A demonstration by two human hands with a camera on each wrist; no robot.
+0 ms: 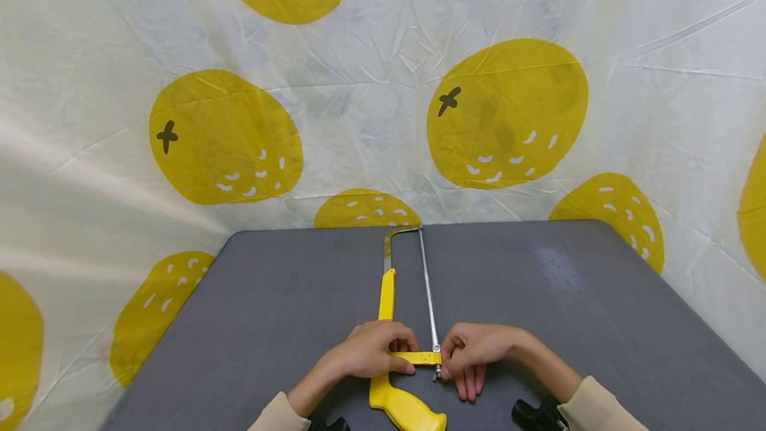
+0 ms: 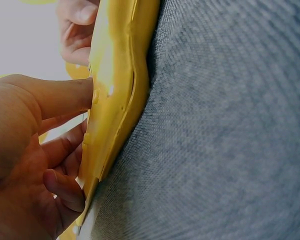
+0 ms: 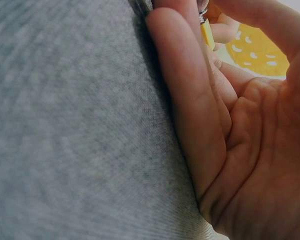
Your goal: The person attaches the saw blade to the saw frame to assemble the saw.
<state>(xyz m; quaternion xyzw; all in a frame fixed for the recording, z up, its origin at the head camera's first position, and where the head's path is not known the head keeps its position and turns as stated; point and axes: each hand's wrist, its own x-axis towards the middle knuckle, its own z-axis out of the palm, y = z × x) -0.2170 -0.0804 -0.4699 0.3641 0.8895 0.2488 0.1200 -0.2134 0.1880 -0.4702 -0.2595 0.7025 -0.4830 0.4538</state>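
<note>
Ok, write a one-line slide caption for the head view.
Left fingers grip a yellow-and-silver metal hacksaw on a grey fabric-covered table, right fingers at its small metal screw.

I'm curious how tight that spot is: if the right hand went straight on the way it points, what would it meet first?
Likely the metal screw by the near end of the hacksaw blade; whether the right hand touches it is unclear.
</note>
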